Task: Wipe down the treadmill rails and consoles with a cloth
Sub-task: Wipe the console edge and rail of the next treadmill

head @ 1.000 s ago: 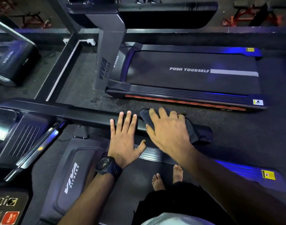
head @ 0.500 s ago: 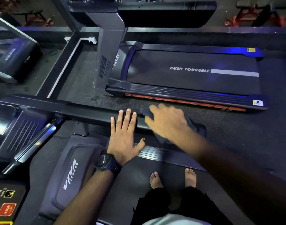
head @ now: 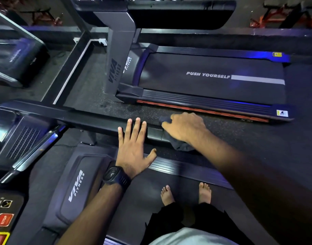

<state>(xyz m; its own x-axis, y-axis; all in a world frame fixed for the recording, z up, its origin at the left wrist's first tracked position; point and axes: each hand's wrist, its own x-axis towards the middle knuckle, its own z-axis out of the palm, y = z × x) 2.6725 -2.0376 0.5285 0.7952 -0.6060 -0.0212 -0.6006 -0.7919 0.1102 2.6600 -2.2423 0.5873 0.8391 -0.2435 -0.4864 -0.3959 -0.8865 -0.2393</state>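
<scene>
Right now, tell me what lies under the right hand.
A dark cloth lies under the right hand, draped over the rail. Its ends show past the fingers and below the wrist; the rail beneath is covered.

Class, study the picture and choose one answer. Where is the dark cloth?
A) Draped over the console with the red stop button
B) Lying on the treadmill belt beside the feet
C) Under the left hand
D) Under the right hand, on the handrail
D: the right hand grips the cloth against the handrail, while the left hand lies open beside it, fingers spread, with no cloth under it.
</scene>
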